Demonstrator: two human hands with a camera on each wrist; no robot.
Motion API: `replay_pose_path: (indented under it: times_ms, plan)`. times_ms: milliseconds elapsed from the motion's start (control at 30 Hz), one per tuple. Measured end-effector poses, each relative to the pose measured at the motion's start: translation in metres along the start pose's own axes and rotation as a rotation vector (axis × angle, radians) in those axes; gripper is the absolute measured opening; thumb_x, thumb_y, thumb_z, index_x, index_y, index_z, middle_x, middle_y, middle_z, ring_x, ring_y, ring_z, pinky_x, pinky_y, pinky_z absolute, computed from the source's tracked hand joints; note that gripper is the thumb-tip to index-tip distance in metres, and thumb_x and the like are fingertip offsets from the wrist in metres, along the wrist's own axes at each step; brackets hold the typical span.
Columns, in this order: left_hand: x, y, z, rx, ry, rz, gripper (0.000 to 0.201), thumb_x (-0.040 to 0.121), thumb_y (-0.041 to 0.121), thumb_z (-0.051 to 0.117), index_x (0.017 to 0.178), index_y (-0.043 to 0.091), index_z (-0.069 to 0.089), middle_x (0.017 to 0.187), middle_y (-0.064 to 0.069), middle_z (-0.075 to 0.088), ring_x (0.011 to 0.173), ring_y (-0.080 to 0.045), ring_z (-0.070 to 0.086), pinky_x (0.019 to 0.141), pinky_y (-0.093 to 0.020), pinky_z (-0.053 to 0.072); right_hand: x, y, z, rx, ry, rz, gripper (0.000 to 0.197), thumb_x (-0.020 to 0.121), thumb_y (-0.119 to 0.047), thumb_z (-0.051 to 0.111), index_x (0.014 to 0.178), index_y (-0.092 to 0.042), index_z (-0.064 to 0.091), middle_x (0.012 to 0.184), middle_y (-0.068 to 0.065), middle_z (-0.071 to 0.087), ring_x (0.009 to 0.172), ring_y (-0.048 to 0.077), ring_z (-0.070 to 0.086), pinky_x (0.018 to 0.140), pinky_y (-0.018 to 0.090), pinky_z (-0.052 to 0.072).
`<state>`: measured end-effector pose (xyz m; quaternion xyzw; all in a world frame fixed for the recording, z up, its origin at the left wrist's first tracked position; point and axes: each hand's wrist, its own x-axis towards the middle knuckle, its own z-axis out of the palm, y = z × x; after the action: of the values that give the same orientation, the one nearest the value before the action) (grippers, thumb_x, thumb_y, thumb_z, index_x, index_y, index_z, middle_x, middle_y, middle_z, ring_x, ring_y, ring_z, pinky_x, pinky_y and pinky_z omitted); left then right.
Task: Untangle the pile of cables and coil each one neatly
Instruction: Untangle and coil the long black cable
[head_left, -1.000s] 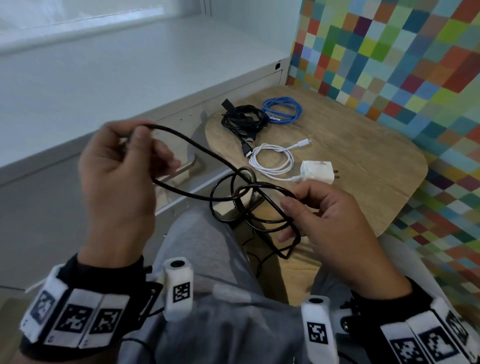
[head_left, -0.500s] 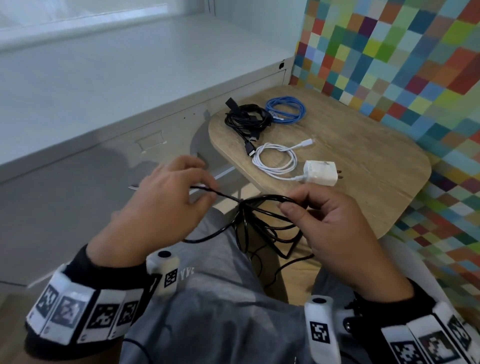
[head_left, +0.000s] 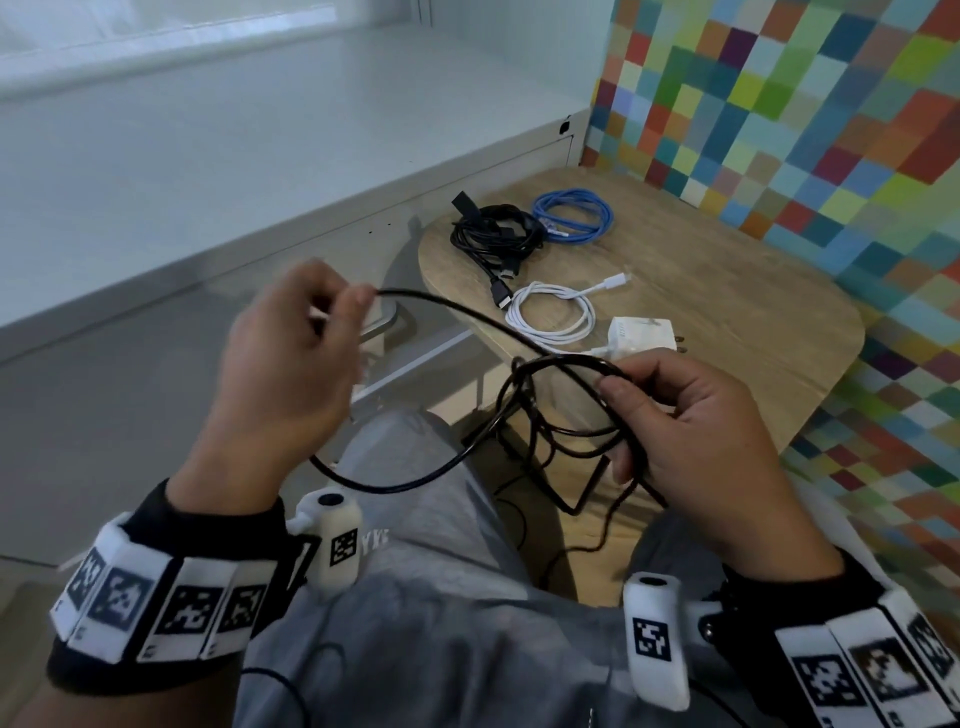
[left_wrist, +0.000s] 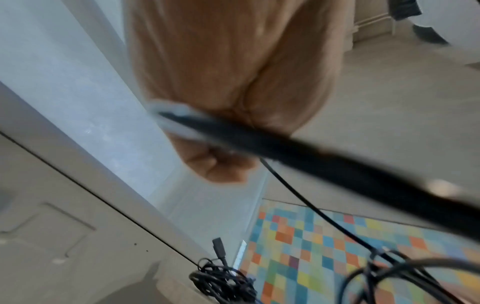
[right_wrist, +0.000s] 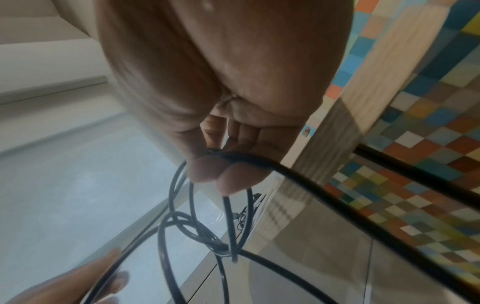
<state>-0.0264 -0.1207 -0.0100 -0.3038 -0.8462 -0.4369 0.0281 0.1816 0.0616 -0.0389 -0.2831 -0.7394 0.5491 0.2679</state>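
Observation:
A long black cable (head_left: 467, 317) runs between both hands above my lap. My left hand (head_left: 332, 306) is raised at the left and pinches a strand of it; in the left wrist view the black cable (left_wrist: 298, 156) crosses under the curled fingers (left_wrist: 223, 166). My right hand (head_left: 623, 384) grips the cable's gathered loops (head_left: 561, 415) by the table's near edge, and the loops (right_wrist: 197, 224) hang below its fingertips (right_wrist: 221, 176). On the wooden table (head_left: 727, 322) lie a coiled black cable (head_left: 493, 239), a coiled blue cable (head_left: 574, 215) and a coiled white cable (head_left: 550, 319) with its white charger (head_left: 644, 338).
A white cabinet top (head_left: 234, 135) runs along the left, its grey front (head_left: 130, 395) with a metal handle (head_left: 382, 330) behind my left hand. A multicoloured chequered wall (head_left: 810, 114) stands behind and right of the table. My grey-clad legs (head_left: 415, 519) are below the hands.
My left hand has risen and moved away from the right hand, drawing a strand of the black cable up and left. The right hand keeps its hold on the loops.

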Motion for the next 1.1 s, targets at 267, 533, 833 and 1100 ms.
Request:
replay_pose_path:
  times_ms: [267, 533, 833, 1100]
  plan:
    - [-0.002, -0.013, 0.006, 0.133, -0.31, 0.129, 0.043, 0.095, 0.016, 0.064, 0.131, 0.04, 0.061, 0.131, 0.017, 0.06, 0.11, -0.01, 0.066, 0.102, -0.038, 0.052, 0.0, -0.002, 0.001, -0.061, -0.019, -0.076, 0.021, 0.095, -0.016, 0.071, 0.083, -0.033, 0.074, 0.079, -0.004, 0.071, 0.064, 0.004, 0.058, 0.061, 0.018, 0.048]
    - [-0.02, 0.014, 0.009, 0.077, -0.556, 0.305, 0.03, 0.09, 0.038, 0.071, 0.12, 0.042, 0.073, 0.105, 0.03, 0.071, 0.096, 0.009, 0.064, 0.084, -0.007, 0.045, -0.007, -0.015, 0.017, 0.014, -0.131, -0.12, 0.019, 0.091, -0.009, 0.073, 0.082, -0.025, 0.074, 0.071, -0.007, 0.072, 0.06, 0.007, 0.063, 0.059, 0.015, 0.049]
    - [0.005, -0.007, -0.02, 0.076, 0.037, -0.023, 0.013, 0.093, 0.043, 0.069, 0.093, 0.035, 0.08, 0.067, 0.022, 0.068, 0.065, 0.006, 0.063, 0.065, -0.018, 0.048, -0.002, -0.008, 0.003, 0.044, -0.018, -0.025, 0.017, 0.096, -0.009, 0.068, 0.082, -0.019, 0.071, 0.052, -0.003, 0.056, 0.038, 0.012, 0.047, 0.042, 0.022, 0.04]
    - [0.001, -0.003, -0.019, 0.111, -0.198, 0.058, 0.025, 0.093, 0.031, 0.069, 0.114, 0.045, 0.074, 0.112, 0.031, 0.069, 0.11, 0.007, 0.064, 0.102, -0.02, 0.046, -0.002, -0.008, 0.013, 0.004, -0.048, -0.063, 0.025, 0.093, -0.011, 0.073, 0.078, -0.031, 0.074, 0.071, -0.01, 0.067, 0.05, 0.0, 0.051, 0.051, 0.015, 0.042]
